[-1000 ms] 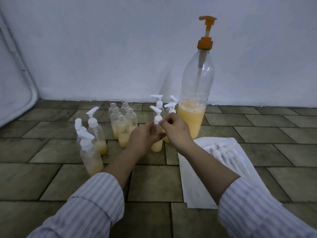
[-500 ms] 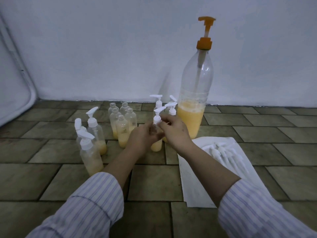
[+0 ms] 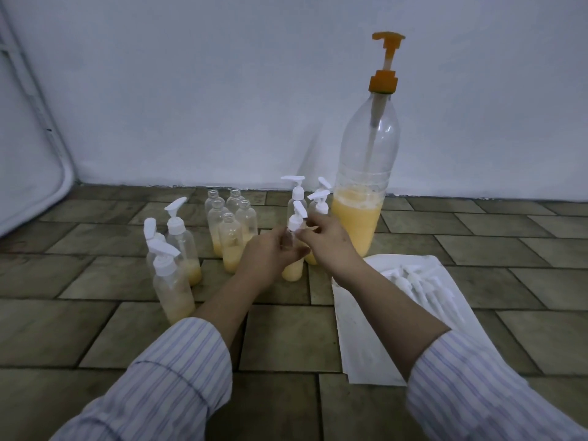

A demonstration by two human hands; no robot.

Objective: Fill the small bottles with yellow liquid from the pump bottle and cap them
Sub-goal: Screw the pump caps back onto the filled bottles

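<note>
Yellow liquid filled the bottom third of the tall pump bottle, upright by the wall on the tiled floor. Just left of it stood a small bottle — clear, upright, yellow at its base. The left hand clasped its body; the right hand pinched its white pump cap, nozzle pointing up-left.

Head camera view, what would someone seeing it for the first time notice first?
Probably the tall pump bottle with its orange pump, standing at the back right against the wall, its bottom part holding yellow liquid. Next, at centre, the left hand grips a small bottle while the right hand works its white pump cap. Uncapped small bottles cluster behind to the left.
</note>
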